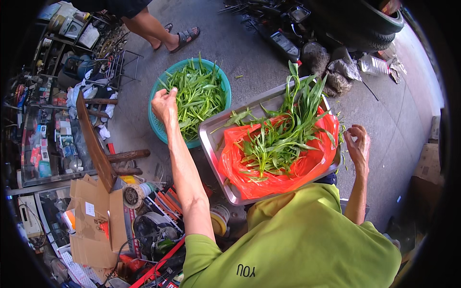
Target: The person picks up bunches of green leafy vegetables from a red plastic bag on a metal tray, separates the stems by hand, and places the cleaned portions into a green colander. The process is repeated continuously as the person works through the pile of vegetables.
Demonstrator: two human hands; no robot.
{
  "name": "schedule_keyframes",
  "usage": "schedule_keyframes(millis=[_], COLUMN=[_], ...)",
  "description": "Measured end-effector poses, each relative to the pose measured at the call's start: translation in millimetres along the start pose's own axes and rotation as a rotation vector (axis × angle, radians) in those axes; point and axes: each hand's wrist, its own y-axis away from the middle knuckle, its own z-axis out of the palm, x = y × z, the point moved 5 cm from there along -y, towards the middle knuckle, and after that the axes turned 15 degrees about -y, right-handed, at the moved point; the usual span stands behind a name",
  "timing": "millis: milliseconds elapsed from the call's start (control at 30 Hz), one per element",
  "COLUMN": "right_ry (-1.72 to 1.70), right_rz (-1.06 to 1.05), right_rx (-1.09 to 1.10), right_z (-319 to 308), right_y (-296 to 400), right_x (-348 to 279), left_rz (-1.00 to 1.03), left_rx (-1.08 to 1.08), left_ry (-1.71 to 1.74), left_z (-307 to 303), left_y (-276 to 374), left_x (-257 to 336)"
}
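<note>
My left hand (166, 104) is over the left side of a turquoise plastic basket (154, 124) heaped with leafy green stems (198, 93); its fingers are curled, and whether they hold a piece is too unclear to tell. A rectangular metal tray (212, 138) lies in front of my body, with an open red plastic bag (234, 154) on it. Long-leaved greens (273, 144) spill out of the bag past the tray's far edge. Off the tray's right side is my right hand (357, 144), thumb and finger curled near each other, over small green bits on the floor.
At the top left a person in sandals (185, 39) stands beyond the basket. A wooden stool (95, 144), a cardboard box (92, 223) and a glass display case (54, 144) crowd the left. Tires (374, 36) and a brush-like bundle (336, 82) lie at the upper right.
</note>
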Motion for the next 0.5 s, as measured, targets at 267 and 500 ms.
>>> schedule_keyframes(millis=[267,500], right_ry=[0.035,0.059], right_rz=[0.005,-0.058], right_rx=[-0.030,-0.090], right_z=[1.9,19.4], right_y=[2.0,-1.9], right_x=[-6.4,-14.6], left_rz=[-0.471,-0.512], left_rx=[-0.233,-0.348], left_ry=[0.503,0.985], left_z=[37.4,-7.4], left_y=[-18.7,5.6], left_x=[-66.9,-46.0])
